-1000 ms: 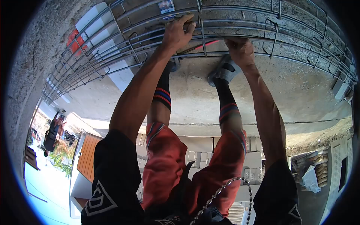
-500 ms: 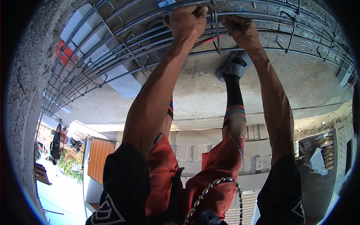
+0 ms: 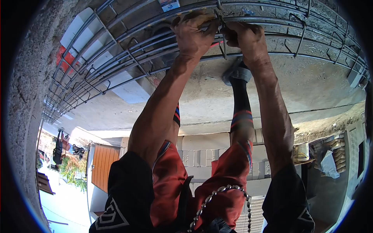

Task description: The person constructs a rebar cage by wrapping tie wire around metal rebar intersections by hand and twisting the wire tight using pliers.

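Note:
A long cage of steel reinforcing bars (image 3: 155,46) with bent stirrups (image 3: 301,39) crosses the upper part of the view. My left hand (image 3: 194,35) reaches to the cage, its fingers closed in a pinch beside a stirrup. My right hand (image 3: 246,40) is closed just to the right, fingertips curled toward the left ones. Between them, at a bar crossing, is a thin dark piece that looks like tie wire (image 3: 220,18); the fingers partly hide it. A red strip (image 3: 216,44) shows just below the hands.
My shoe (image 3: 237,72) stands on the concrete floor (image 3: 202,85) under the cage. Pale boards (image 3: 130,87) lie at left beside a rough wall (image 3: 29,73). Paving blocks (image 3: 200,141), stacked sacks (image 3: 337,153) and an orange door (image 3: 105,167) appear upside down. A person (image 3: 59,149) is far left.
My right hand has moved left and slightly down, close to my left hand. My left fingers have turned toward the bar crossing, and the two hands now meet there.

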`<action>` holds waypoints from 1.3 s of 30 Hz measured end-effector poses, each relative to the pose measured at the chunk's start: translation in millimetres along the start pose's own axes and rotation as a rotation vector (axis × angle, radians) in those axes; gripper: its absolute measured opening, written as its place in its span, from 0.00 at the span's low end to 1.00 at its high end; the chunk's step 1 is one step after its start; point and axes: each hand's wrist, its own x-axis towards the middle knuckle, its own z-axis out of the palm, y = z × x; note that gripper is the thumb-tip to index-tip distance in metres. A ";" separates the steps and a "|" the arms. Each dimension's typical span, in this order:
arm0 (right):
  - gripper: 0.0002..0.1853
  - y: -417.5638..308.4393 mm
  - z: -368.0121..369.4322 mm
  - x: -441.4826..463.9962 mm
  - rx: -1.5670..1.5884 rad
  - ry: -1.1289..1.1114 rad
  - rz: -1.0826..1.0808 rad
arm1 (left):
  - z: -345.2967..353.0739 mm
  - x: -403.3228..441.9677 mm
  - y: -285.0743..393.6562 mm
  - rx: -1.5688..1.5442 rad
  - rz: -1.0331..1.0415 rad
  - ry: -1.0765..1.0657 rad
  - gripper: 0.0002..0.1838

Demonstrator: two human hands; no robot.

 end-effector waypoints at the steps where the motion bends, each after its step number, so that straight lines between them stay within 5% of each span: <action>1: 0.14 3.4 -1.2 -0.7 0.123 -0.044 0.026 | -2.5 -3.1 -0.9 -0.011 0.000 -0.016 0.08; 9: 0.16 23.0 -7.1 -8.4 0.561 -0.241 0.099 | -8.7 -0.6 8.3 -0.049 -0.149 -0.166 0.12; 13: 0.17 21.1 -7.6 -7.2 0.543 -0.317 0.131 | -17.9 1.1 9.6 -0.014 0.066 -0.231 0.14; 21: 0.33 -7.5 -23.4 15.0 -0.102 -0.360 -0.036 | -8.7 10.8 19.0 0.366 0.269 -0.256 0.14; 25: 0.31 -8.0 -21.9 19.7 -0.133 -0.342 -0.110 | -7.7 12.6 14.2 0.432 0.359 -0.216 0.09; 29: 0.17 7.9 -29.7 22.4 -0.579 -0.342 -0.483 | -13.6 20.1 9.9 0.341 0.496 -0.215 0.08; 32: 0.16 -10.3 -19.2 9.2 -0.346 -0.283 -0.146 | -15.6 18.2 6.4 0.350 0.513 -0.235 0.08; 35: 0.17 12.8 -21.7 27.7 -0.926 -0.072 -0.802 | -17.3 19.1 0.3 0.333 0.531 -0.208 0.07; 39: 0.17 27.9 -25.1 52.3 -1.001 0.014 -1.344 | -14.2 14.1 0.4 0.295 0.464 -0.208 0.06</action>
